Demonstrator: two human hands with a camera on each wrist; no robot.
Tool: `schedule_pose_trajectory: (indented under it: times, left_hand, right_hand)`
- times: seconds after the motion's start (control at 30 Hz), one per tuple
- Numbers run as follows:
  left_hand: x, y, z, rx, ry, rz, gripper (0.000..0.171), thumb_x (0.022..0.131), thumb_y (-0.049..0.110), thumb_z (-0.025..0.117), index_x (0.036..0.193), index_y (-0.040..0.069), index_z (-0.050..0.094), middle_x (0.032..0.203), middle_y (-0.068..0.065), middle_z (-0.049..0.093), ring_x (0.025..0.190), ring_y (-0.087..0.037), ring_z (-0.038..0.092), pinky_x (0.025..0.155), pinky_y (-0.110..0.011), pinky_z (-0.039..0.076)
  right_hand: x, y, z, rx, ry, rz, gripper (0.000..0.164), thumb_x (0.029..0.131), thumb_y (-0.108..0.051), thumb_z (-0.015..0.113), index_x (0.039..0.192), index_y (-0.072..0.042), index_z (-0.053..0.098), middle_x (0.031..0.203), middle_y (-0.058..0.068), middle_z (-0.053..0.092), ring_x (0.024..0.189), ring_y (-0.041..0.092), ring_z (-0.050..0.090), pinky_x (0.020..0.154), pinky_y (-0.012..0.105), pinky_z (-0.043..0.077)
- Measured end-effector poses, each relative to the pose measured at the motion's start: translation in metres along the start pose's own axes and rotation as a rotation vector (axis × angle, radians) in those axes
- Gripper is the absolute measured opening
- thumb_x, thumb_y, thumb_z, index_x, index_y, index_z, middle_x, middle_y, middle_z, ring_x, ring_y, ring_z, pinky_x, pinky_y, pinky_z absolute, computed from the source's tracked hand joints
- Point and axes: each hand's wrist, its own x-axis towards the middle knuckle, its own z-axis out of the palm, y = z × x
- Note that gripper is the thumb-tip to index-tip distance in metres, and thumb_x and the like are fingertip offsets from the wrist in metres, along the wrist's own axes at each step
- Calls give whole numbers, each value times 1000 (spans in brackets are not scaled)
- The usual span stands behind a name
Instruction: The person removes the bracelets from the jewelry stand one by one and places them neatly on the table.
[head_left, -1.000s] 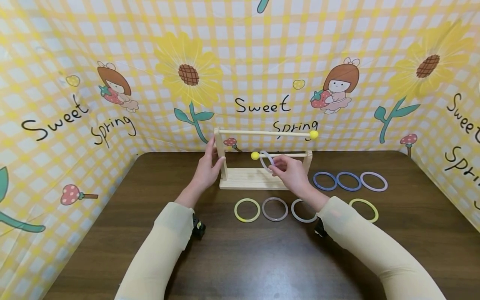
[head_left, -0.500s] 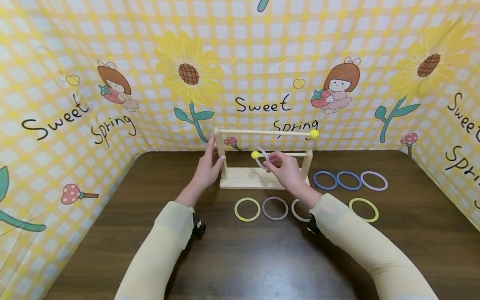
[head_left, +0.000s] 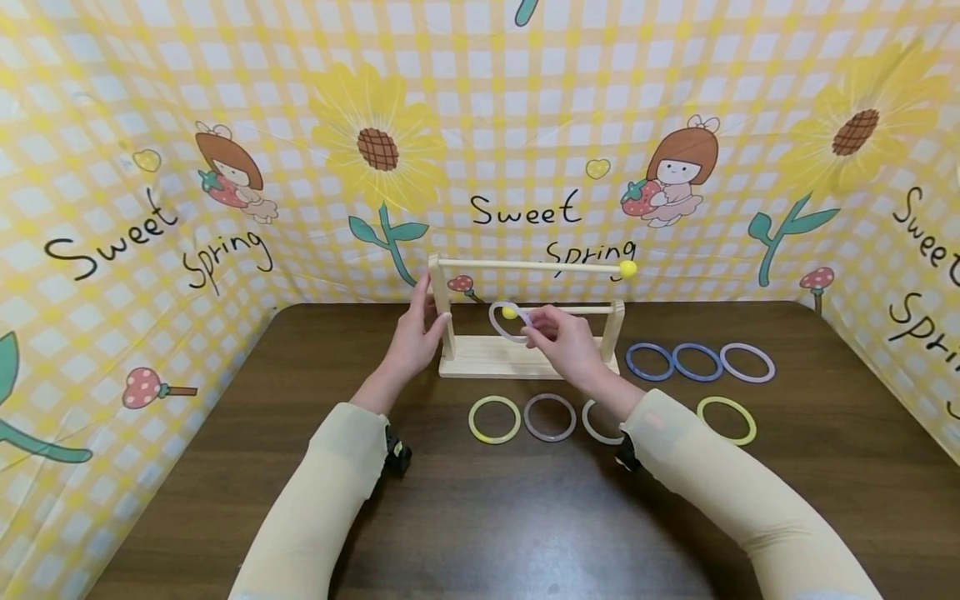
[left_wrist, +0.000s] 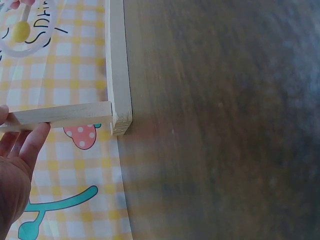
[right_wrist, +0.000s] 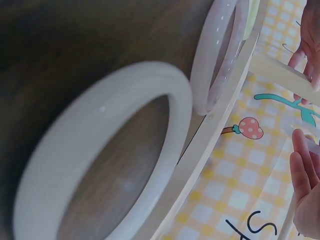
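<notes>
My left hand point(head_left: 408, 337) grips the tall left post point(head_left: 441, 292) of a wooden stand, thumb on one side and fingers on the other. Between thumb and fingertips of my right hand point(head_left: 573, 346) is a pale lilac ring point(head_left: 494, 320). It is tilted at the free end of the stand's lower rod point(head_left: 596, 310). The yellow ball point(left_wrist: 21, 32) on that rod's tip shows inside the ring in the left wrist view. Above runs a longer upper rod point(head_left: 532, 265), ending in another yellow ball point(head_left: 627, 269) at the right.
In front of the stand's base point(head_left: 487, 354) lie a yellow ring point(head_left: 472, 423), a greyish lilac ring point(head_left: 550, 438) and a whitish ring point(right_wrist: 45, 165) partly under the right wrist. To the right are two blue rings point(head_left: 630, 367), a lilac ring point(head_left: 771, 367) and another yellow ring point(head_left: 752, 425).
My right hand has drawn the pale lilac ring leftward along the lower rod, from right of the yellow ball to the ball itself. My left hand has stayed on the post.
</notes>
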Motion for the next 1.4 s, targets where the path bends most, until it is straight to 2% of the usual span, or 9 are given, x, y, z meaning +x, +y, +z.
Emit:
schedule_pose_trajectory:
  times: [0.13,0.33,0.67,1.1,1.4]
  left_hand:
    - [0,-1,1,1,1,2,73,101,6,50,157,11,4,137,-27,46,126,-43,46,99,-51,43]
    - [0,-2,1,-2,7,-1,72,101,6,50,157,13,4,137,-28,46,127,-43,45,100,-52,42]
    - [-1,-1,1,-6,6,11,72,101,5,50,157,13,5,136,-29,46,125,-44,46,98,-53,43]
    - [-1,-1,1,8,10,18,72,101,5,51,157,12,5,135,-30,46,124,-44,47,97,-53,44]
    - [-1,-1,1,2,6,16,73,101,5,51,157,12,5,137,-30,45,125,-44,46,98,-53,44]
  right_hand:
    - [-5,0,-3,-9,-13,-54,11,90,-3,68,100,0,66,89,12,71,71,18,69,64,31,56]
    - [-13,-3,-13,-119,-15,-137,10,89,-6,71,98,-3,67,86,5,73,71,15,68,61,30,54]
    - [-30,-7,-38,-157,-83,-126,11,91,-8,69,102,-5,67,89,2,72,72,13,64,65,30,54]
    - [-49,6,-75,-197,8,-150,11,89,-4,70,100,-3,69,85,4,71,67,13,63,59,28,53]
    - [-63,20,-114,-267,134,-192,17,84,6,72,100,-1,71,83,5,69,66,8,59,57,14,46]
